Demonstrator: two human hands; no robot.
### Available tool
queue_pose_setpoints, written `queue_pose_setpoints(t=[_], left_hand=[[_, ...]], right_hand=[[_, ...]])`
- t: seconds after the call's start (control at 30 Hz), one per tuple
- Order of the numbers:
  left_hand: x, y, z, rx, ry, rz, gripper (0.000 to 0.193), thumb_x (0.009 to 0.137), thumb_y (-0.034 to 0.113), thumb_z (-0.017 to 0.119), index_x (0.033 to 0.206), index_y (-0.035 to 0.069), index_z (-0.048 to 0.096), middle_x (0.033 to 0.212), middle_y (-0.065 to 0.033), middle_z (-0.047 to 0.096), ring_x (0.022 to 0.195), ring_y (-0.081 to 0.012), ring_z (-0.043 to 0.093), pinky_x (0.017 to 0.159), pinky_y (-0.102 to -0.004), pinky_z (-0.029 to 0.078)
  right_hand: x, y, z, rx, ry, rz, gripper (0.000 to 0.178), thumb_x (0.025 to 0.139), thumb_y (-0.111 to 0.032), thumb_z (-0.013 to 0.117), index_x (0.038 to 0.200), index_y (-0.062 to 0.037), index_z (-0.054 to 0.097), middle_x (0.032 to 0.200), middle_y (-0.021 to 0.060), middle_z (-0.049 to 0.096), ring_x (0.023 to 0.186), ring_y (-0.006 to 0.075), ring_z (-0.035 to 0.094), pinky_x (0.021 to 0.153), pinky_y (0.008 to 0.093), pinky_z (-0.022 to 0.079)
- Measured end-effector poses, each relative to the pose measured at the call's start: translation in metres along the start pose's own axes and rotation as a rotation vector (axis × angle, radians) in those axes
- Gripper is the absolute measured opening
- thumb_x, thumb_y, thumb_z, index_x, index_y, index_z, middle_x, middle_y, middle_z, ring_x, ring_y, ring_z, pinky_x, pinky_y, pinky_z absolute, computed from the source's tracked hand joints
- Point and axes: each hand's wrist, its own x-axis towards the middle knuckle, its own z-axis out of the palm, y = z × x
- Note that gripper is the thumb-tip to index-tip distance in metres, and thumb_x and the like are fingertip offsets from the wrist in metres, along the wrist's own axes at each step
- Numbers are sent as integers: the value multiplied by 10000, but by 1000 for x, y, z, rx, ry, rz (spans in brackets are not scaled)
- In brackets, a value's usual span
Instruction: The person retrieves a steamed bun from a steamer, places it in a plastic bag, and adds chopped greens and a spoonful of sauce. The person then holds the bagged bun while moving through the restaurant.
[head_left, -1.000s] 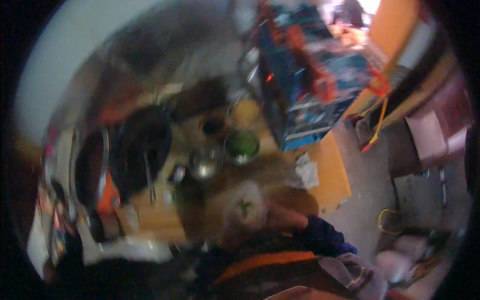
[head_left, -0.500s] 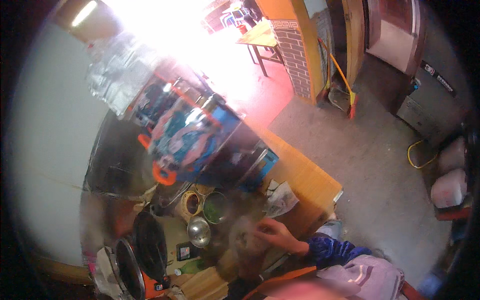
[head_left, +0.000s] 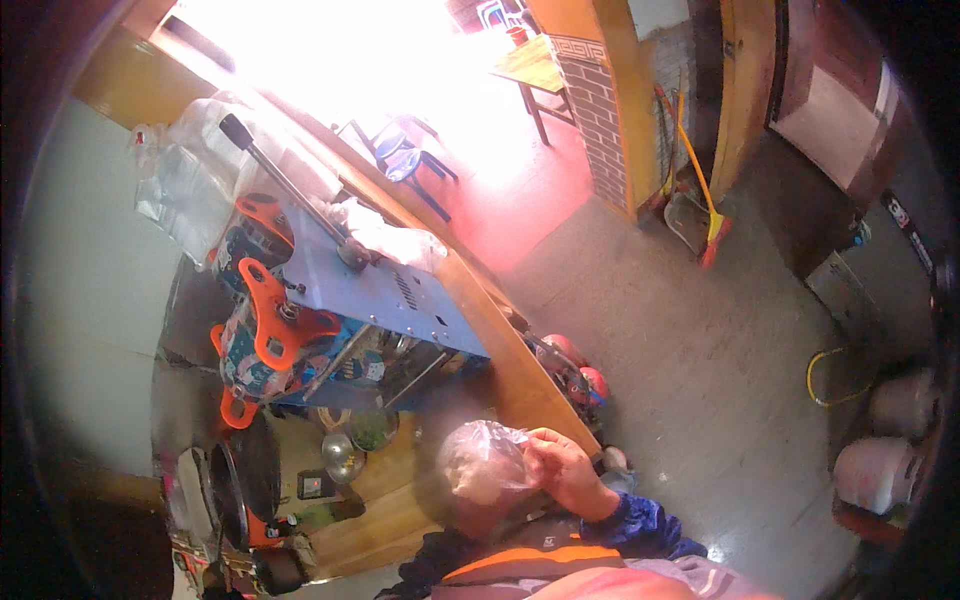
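Observation:
My right hand [head_left: 568,472] is closed in a pinch on the edge of a clear plastic bag [head_left: 500,440], held up in front of my chest. Something pale and rounded shows inside or behind the plastic, too blurred to name. My dark left sleeve [head_left: 430,562] reaches up under the bag, and the fingers of that hand are hidden or lost in the blur. Beyond the bag stands a blue metal machine [head_left: 385,290] with a long lever [head_left: 285,180], orange roll holders [head_left: 275,315] and a roll of patterned film.
On the wooden counter [head_left: 385,525] are a shiny metal bowl [head_left: 342,458], a container of green stuff [head_left: 372,430], a small dark device [head_left: 315,485] and a black round pan [head_left: 230,495]. Plastic bags [head_left: 190,180] are piled at the far left. A blue stool [head_left: 400,160] stands beyond.
My right hand has come up and slightly right, and the clear bag now shows in front of me. The view has shifted, so the machine appears further left and its lever shows.

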Motion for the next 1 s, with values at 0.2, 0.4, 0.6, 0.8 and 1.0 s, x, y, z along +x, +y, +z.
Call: queue_pose_setpoints(t=[0.2, 0.4, 0.6, 0.8, 1.0], left_hand=[[-10, -6, -5, -43, 105, 11, 496, 862, 263, 577, 1297, 72, 435, 1292, -127, 467, 1153, -270, 480, 974, -396, 397], [-41, -27, -44, -102, 231, 57, 476, 864, 264, 577, 1283, 75, 456, 1280, -128, 479, 1138, -272, 495, 961, -397, 412], [-93, -69, -98, -81, 425, 181, 456, 867, 265, 578, 1269, 77, 476, 1269, -129, 490, 1124, -274, 510, 949, -398, 428], [-146, -108, -147, 424, 846, 510, 437, 869, 266, 578, 1256, 79, 497, 1257, -130, 501, 1109, -276, 525, 936, -399, 443], [-164, -63, -216, 771, 943, 576, 422, 885, 270, 554, 1260, 86, 497, 1240, -132, 514, 1095, -276, 538, 925, -391, 454]], right_hand=[[13, 0, 1, 41, 108, 68, 167, 929, -127, 500, 1059, -39, 558, 801, 2, 565, 682, 90, 525, 616, 244, 445], [46, 44, 21, -91, 58, 177, 216, 927, -155, 521, 1092, -16, 534, 859, 18, 559, 734, 112, 541, 671, 266, 473], [68, 136, 50, -1004, 69, -375, 321, 876, -76, 558, 1183, -16, 490, 1056, 75, 557, 947, 199, 560, 830, 300, 472], [77, 231, 91, -1160, -292, -115, 515, 809, -9, 644, 1284, -58, 450, 1278, 95, 458, 1144, 202, 480, 965, 325, 406], [91, 333, 145, -1401, -357, 102, 838, 746, -71, 736, 1426, -75, 247, 1392, 114, 364, 1279, 240, 378, 1058, 378, 324]])
